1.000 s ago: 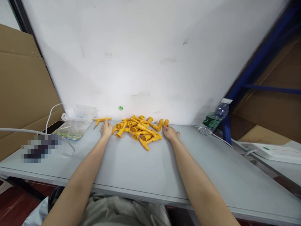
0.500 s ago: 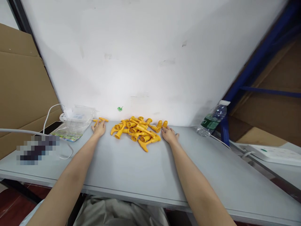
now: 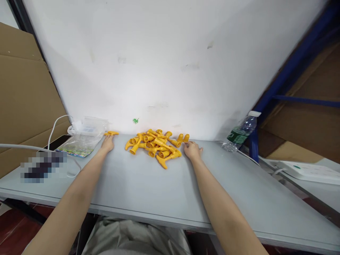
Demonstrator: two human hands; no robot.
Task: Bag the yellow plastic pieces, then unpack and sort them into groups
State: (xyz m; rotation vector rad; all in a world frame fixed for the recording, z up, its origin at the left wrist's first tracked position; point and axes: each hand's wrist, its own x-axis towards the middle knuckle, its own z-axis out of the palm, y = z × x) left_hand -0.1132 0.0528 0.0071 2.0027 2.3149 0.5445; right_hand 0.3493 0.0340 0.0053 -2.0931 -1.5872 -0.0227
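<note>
Near the table's [image 3: 148, 184] back edge, left of the middle, the left hand [image 3: 107, 143] has its fingertips at a yellow T-shaped handle [image 3: 113, 133]; whether they grip it I cannot tell. A pile of yellow T-handles and cups [image 3: 160, 142] lies mid-table, towards that edge. The right hand [image 3: 193, 150] rests palm down, fingers loosely spread, just beside two upright yellow cups [image 3: 180, 137] near the back edge
</note>
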